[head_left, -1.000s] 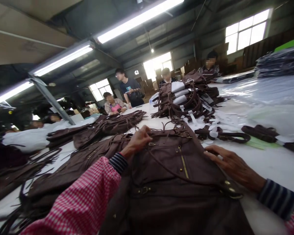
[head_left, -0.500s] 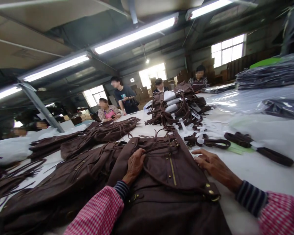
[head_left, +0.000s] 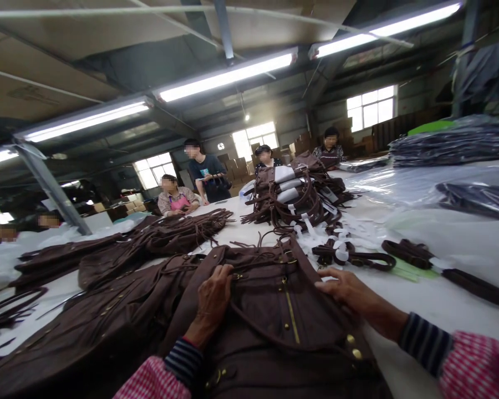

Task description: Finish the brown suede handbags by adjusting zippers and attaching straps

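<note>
A dark brown bag [head_left: 270,316] with a gold zipper and brass fittings lies flat in front of me. My left hand [head_left: 216,293] rests on its left part, fingers curled down near a small buckle; whether they pinch the material is hidden. At the bag's right edge is my right hand [head_left: 345,288], its fingers stretched out and touching the edge. A thin brown strap [head_left: 266,335] curves across the bag between my hands.
More brown bags [head_left: 120,310] lie to the left. Ahead stands a pile of bags [head_left: 291,191] with white wrapping. Brown straps [head_left: 476,285] and plastic-wrapped stacks [head_left: 453,147] are on the right. Several people sit or stand across the white table [head_left: 461,332].
The view has shifted slightly. My left hand has moved a little left and down on the bag, and my right hand has come onto the bag's right edge.
</note>
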Motion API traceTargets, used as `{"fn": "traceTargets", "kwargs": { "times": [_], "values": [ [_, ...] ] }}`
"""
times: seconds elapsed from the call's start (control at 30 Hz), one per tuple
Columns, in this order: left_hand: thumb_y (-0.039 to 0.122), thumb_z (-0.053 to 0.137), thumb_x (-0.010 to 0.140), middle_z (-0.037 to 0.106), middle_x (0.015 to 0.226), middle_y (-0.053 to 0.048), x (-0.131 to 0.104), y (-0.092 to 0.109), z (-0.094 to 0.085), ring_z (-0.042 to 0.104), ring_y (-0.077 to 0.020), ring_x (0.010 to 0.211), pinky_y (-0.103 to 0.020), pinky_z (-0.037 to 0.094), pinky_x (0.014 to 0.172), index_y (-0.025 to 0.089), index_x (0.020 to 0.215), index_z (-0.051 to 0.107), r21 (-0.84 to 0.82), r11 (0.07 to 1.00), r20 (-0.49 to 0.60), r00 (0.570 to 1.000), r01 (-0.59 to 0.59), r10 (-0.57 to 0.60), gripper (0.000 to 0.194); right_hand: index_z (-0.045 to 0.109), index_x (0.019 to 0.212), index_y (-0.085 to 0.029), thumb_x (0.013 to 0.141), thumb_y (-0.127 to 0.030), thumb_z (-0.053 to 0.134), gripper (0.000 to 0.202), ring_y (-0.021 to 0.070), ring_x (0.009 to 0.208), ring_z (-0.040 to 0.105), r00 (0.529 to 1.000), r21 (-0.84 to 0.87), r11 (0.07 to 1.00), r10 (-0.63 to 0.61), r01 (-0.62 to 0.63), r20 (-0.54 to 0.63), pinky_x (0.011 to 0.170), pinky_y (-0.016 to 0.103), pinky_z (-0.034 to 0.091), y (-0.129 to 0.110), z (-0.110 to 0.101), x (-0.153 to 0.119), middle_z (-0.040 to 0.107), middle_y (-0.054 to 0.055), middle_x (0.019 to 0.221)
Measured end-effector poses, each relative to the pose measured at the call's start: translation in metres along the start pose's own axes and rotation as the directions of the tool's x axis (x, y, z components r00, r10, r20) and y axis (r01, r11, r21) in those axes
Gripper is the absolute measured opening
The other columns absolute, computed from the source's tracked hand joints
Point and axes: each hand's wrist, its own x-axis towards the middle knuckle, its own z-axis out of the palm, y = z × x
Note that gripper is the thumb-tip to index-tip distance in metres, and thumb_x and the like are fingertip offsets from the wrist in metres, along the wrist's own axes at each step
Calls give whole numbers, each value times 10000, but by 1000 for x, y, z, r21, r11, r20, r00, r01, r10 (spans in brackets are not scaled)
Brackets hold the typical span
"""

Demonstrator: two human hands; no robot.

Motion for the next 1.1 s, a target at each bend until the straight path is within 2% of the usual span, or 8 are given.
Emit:
{"fn": "traceTargets", "kwargs": {
  "times": [0.13, 0.27, 0.43, 0.6, 0.7, 0.8, 0.9, 1.1],
  "values": [
    [131, 402, 961, 639, 1106, -72, 3, 7, -7, 640, -226, 980, -277, 448, 722, 233, 1128, 579, 133, 981, 226, 968, -140, 107, 265, 685, 1039, -170, 772, -486, 700, 414, 267, 834, 715, 1000, 121, 993, -1, 0, 10, 726, 366, 583, -5, 20, 9, 732, 55, 823],
    [102, 530, 859, 679, 985, -88, 32, 12, -36, 643, -256, 910, -299, 442, 739, 223, 1009, 655, 121, 950, 402, 889, -288, 218, 229, 692, 976, -193, 766, -454, 674, 336, 274, 850, 683, 985, -142, 980, -152, 139, -82, 753, 387, 569, 1, 26, 15, 724, 46, 835],
    [319, 591, 889, 689, 900, -106, 104, 64, -55, 642, -288, 919, -350, 441, 833, 219, 883, 705, 7, 950, 371, 883, -313, 288, 151, 669, 925, -202, 799, -373, 605, 222, 263, 893, 646, 956, -409, 893, -263, 191, -128, 802, 362, 525, 3, 27, 12, 705, 52, 876],
    [483, 493, 949, 705, 981, -151, 141, 147, 0, 649, -304, 1008, -369, 450, 891, 194, 896, 726, -148, 972, 313, 923, -185, 223, 375, 655, 954, -208, 817, -357, 575, 217, 260, 885, 642, 954, -470, 863, -275, 188, -122, 777, 335, 501, 5, 30, 10, 706, 60, 920],
    [460, 555, 909, 692, 1093, -186, 144, 169, 42, 596, -373, 1142, -482, 407, 992, 187, 903, 728, -215, 972, 290, 945, -90, 152, 323, 654, 968, -223, 828, -376, 572, 224, 268, 901, 645, 952, -494, 850, -279, 182, -129, 782, 334, 499, 11, 30, 11, 711, 60, 936],
    [541, 485, 924, 671, 1146, -213, 150, 168, 71, 560, -405, 1192, -534, 392, 1002, 159, 893, 710, -311, 950, 280, 957, 13, 78, 444, 655, 1002, -235, 827, -393, 586, 246, 280, 935, 647, 947, -528, 838, -270, 142, -174, 813, 343, 500, 16, 31, 11, 717, 69, 973],
    [608, 512, 889, 705, 943, -173, 160, 158, 86, 636, -354, 1038, -443, 459, 917, 155, 820, 688, -448, 886, 316, 948, 117, 35, 490, 652, 1045, -248, 838, -410, 582, 272, 285, 959, 649, 946, -537, 833, -266, 129, -185, 846, 354, 504, 16, 33, 10, 722, 70, 1006],
    [486, 683, 806, 639, 702, -54, 166, 141, 103, 617, -201, 707, -279, 476, 681, 143, 729, 676, -766, 618, 255, 966, 179, 36, 351, 661, 1020, -252, 831, -483, 569, 312, 295, 989, 655, 965, -527, 845, -207, 93, -162, 828, 348, 524, 9, 33, 8, 726, 74, 1044]
  ]
}}
